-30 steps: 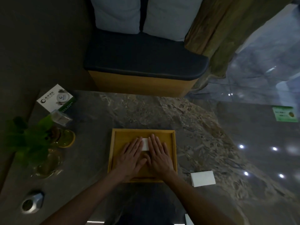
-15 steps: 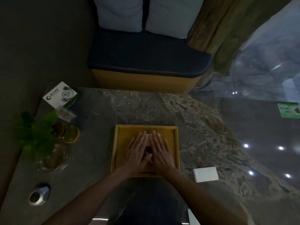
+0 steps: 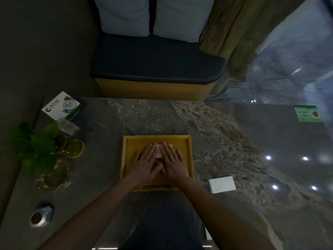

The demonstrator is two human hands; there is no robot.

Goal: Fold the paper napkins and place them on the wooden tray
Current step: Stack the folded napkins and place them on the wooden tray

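Observation:
A square wooden tray (image 3: 190,156) lies on the marble table in front of me. Inside it a white paper napkin (image 3: 159,150) is mostly hidden; only a strip shows between my hands and past the fingertips. My left hand (image 3: 146,164) and my right hand (image 3: 173,163) lie flat side by side on the napkin, palms down, fingers stretched and thumbs touching. A second white napkin (image 3: 222,184), folded to a rectangle, lies on the table to the right of the tray.
At the left edge stand a green plant in a glass vase (image 3: 45,156), a small clear box (image 3: 68,126), a printed card (image 3: 61,105) and a metal object (image 3: 41,214). A cushioned bench (image 3: 156,64) sits beyond the table. A green sticker (image 3: 307,113) is at far right.
Both hands have slid a little forward over the napkin in the tray and stay pressed flat. The camera view has shifted slightly.

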